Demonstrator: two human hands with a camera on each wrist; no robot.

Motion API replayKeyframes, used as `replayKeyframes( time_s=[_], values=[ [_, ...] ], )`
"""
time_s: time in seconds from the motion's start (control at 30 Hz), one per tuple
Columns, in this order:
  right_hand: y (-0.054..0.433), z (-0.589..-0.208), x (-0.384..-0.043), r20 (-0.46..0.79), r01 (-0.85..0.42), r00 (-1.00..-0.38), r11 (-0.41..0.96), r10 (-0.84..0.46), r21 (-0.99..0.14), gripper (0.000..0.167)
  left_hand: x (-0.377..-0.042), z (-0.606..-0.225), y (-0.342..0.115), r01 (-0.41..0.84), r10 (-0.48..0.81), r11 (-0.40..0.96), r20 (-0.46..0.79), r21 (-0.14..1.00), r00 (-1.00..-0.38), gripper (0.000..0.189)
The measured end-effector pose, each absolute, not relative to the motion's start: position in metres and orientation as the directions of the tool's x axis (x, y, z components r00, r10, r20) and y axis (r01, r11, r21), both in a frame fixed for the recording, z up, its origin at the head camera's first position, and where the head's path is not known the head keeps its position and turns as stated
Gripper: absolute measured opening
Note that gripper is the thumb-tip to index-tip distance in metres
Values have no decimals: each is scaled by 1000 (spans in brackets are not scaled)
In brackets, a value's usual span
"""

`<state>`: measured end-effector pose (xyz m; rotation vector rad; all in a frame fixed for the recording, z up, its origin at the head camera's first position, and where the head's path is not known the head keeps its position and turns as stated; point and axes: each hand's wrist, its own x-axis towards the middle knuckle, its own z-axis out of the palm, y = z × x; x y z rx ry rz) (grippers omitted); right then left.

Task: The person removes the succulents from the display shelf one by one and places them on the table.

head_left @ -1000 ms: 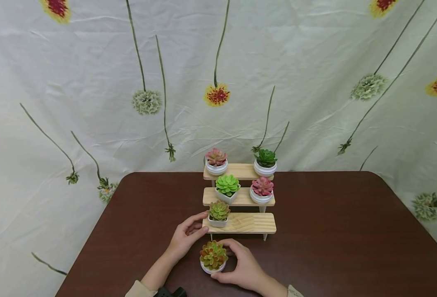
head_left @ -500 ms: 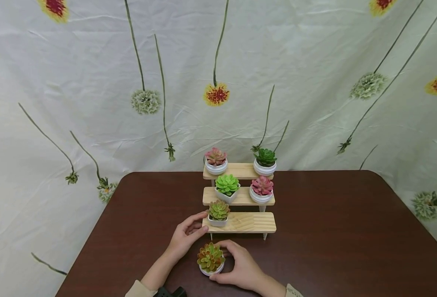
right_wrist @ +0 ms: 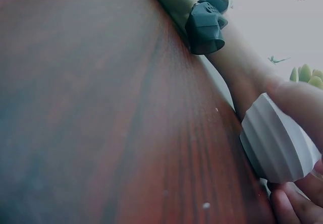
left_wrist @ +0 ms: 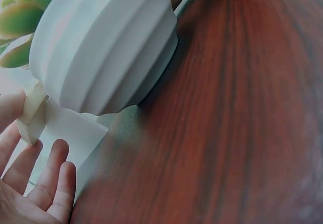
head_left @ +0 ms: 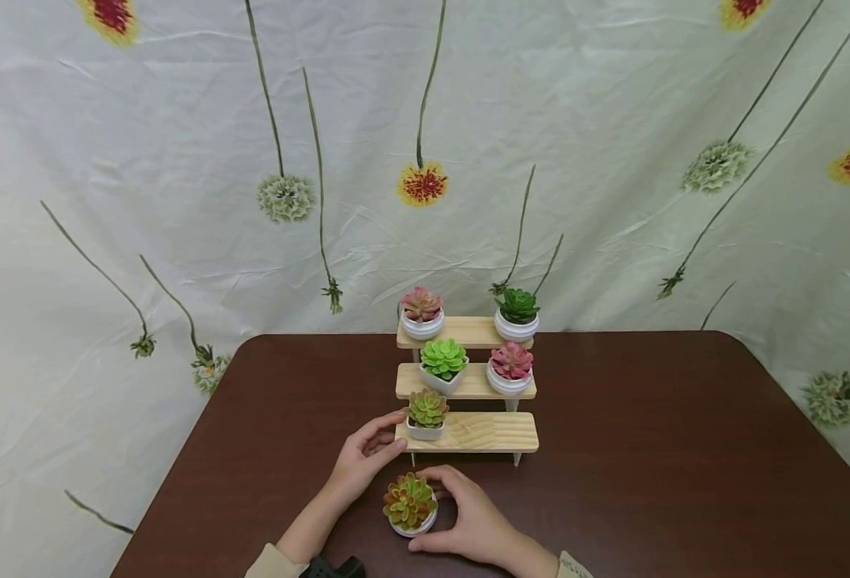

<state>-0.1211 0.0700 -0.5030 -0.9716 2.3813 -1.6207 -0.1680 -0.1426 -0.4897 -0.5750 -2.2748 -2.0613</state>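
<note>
In the head view, a potted succulent (head_left: 409, 502) with orange-green leaves and a white ribbed pot (right_wrist: 277, 141) stands on the table before a three-tier wooden plant stand (head_left: 493, 432). My right hand (head_left: 471, 518) grips this pot from the right, thumb in front and fingers behind. My left hand (head_left: 364, 453) holds the left end of the stand's lowest shelf; the left wrist view shows its fingers (left_wrist: 53, 183) at the wooden end. Beside those fingertips, a green succulent in a white square pot (head_left: 425, 432) sits on that shelf.
On the middle shelf are a bright green succulent (head_left: 443, 360) and a pink-red one (head_left: 511, 362). The top shelf bears a pale pink succulent (head_left: 421, 306) and a dark green one (head_left: 517, 307). A flower-printed cloth (head_left: 591, 120) hangs behind the dark brown table (head_left: 656, 449).
My right hand has shifted the orange-green potted succulent slightly left and towards me, and its rosette tilts a little differently. My left hand has stayed at the shelf end.
</note>
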Motion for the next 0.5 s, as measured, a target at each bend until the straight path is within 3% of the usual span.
replayKeyframes(
  time_s=[0.17,0.5],
  values=[
    [72,-501,-121,273,-442,-794,208,-543,-873,75,-167,-488,-142,266,251,75,240,961,-938,37],
    [73,-498,-124,365,-495,-790,160,-493,-854,72,-171,-500,-144,277,255,50,255,960,-932,38]
  ],
)
